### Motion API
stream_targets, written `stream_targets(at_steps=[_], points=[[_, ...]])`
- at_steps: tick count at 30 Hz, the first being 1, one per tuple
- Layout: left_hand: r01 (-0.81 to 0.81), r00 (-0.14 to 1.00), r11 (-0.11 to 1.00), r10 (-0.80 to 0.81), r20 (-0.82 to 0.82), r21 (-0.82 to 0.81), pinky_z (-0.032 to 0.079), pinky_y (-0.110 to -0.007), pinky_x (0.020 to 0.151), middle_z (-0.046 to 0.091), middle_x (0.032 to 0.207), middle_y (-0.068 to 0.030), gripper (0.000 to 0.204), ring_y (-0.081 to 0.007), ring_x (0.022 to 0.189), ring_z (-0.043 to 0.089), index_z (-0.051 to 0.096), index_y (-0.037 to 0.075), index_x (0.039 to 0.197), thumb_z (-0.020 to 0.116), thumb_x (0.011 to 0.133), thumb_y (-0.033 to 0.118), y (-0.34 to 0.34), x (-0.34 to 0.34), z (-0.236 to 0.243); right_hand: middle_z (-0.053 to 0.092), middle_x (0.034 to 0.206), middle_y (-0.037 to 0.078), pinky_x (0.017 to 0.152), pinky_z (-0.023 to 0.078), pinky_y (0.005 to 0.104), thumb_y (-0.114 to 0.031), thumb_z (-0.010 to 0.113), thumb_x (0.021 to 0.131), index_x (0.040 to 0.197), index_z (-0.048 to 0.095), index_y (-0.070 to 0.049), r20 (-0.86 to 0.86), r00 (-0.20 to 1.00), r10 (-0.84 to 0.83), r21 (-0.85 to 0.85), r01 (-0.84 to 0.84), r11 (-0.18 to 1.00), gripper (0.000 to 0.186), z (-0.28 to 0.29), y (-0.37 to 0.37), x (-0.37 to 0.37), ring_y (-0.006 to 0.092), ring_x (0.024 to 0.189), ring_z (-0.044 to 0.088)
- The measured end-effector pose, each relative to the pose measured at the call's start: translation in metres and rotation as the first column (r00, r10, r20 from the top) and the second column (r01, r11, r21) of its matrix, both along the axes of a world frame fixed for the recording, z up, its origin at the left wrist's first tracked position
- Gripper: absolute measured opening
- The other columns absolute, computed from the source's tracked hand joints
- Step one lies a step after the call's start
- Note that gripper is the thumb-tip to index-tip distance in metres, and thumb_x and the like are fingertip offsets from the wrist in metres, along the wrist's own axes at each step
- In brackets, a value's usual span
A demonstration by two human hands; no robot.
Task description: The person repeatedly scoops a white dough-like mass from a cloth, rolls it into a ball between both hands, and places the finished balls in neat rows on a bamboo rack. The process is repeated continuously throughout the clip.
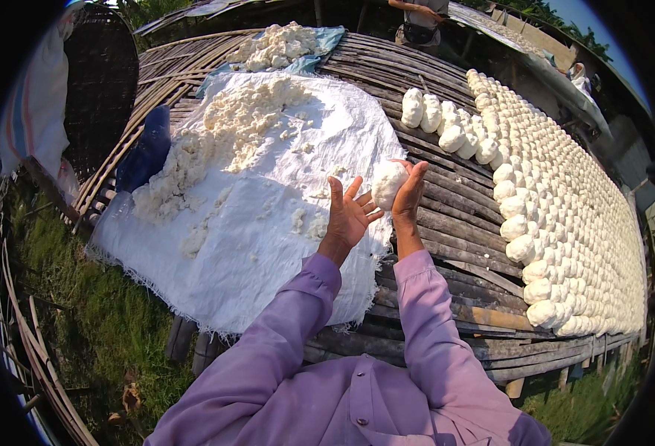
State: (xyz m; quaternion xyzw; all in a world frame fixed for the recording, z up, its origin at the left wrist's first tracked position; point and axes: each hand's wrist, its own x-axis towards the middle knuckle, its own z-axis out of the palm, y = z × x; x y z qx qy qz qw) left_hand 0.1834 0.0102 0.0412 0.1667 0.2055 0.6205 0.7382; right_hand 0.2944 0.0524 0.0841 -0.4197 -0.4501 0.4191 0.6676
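— Where is the lump [387,183] just now?

— Up in the air above the white sheet [216,253], pressed against the palm and fingers of the right hand [409,195]; the left hand [350,214] is just beside it, palm up, fingers spread, holding nothing; I judge it is not quite touching the lump.

— So only one hand has it?

— As far as I can see; the right hand cups it from the side rather than closing round it; a soft, crumbly ball held that way could slip or break apart, I think.

— And fall where?

— Likely onto the sheet, or through the gaps of the bamboo rack [454,245] at the sheet's edge; that would spoil it.

— What lies around?

— Loose white crumbs [230,126] heaped on the sheet to the left; rows of finished balls [565,208] to the right, well apart from the hands; grass [104,327] below.
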Motion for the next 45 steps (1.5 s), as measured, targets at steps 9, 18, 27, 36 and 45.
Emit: stream_targets(at_steps=[9, 18, 27, 36, 45], points=[[-0.019, 0.999, 0.998, 0.017, 0.038, 0.052, 0.047, -0.057, 0.099, 0.061, 0.13, -0.0122, 0.097, -0.0308, 0.12, 0.06, 0.052, 0.009, 0.135, 0.053, 0.078, 0.087, 0.008, 0.005, 0.005, 0.072, 0.114, 0.014, 0.098, 0.046, 0.0439, -0.065, 0.013, 0.103, 0.121, 0.067, 0.001, 0.328, 0.896, -0.299, 0.424, 0.144, 0.894, 0.087, 0.022, -0.014, 0.012, 0.0294, 0.106, 0.067], [0.082, 0.996, 0.984, -0.087, 0.025, 0.155, 0.05, -0.052, 0.099, 0.058, 0.133, -0.0197, 0.115, -0.035, 0.124, 0.058, 0.04, 0.004, 0.147, 0.05, 0.074, 0.092, 0.022, 0.008, 0.003, 0.067, 0.119, 0.012, 0.104, 0.043, 0.0386, -0.073, 0.016, 0.099, 0.125, 0.064, 0.0, 0.114, 0.993, -0.033, 0.198, 0.01, 0.98, 0.091, 0.01, 0.0, 0.014, 0.0254, 0.109, 0.063], [0.059, 0.982, 0.97, -0.014, -0.189, 0.235, 0.043, -0.05, 0.108, 0.058, 0.136, -0.0155, 0.103, -0.0301, 0.129, 0.055, 0.044, 0.006, 0.143, 0.052, 0.08, 0.087, 0.032, 0.022, 0.022, 0.072, 0.095, 0.012, 0.092, 0.051, 0.0406, -0.069, 0.014, 0.102, 0.112, 0.071, -0.001, 0.775, 0.631, 0.046, 0.011, -0.086, 0.996, 0.089, 0.024, 0.023, 0.019, 0.026, 0.09, 0.069], [-0.031, 0.999, 0.994, 0.026, 0.046, 0.1, 0.048, -0.056, 0.102, 0.055, 0.138, -0.0142, 0.105, -0.0321, 0.128, 0.055, 0.04, 0.007, 0.146, 0.057, 0.077, 0.085, 0.056, -0.002, 0.016, 0.068, 0.118, 0.016, 0.108, 0.038, 0.0377, -0.07, 0.016, 0.102, 0.128, 0.064, 0.0, 0.402, 0.902, 0.156, -0.03, -0.158, 0.987, 0.089, 0.027, 0.026, 0.008, 0.0257, 0.114, 0.062], [0.084, 0.991, 0.98, -0.064, -0.118, 0.178, 0.044, -0.05, 0.106, 0.054, 0.14, -0.0171, 0.114, -0.0306, 0.126, 0.056, 0.038, 0.002, 0.148, 0.043, 0.079, 0.091, 0.085, 0.008, 0.023, 0.072, 0.093, 0.021, 0.083, 0.053, 0.042, -0.066, 0.025, 0.102, 0.113, 0.069, 0.0, 0.323, 0.944, -0.058, -0.028, 0.071, 0.997, 0.08, 0.022, 0.081, 0.002, 0.0346, 0.086, 0.07]])
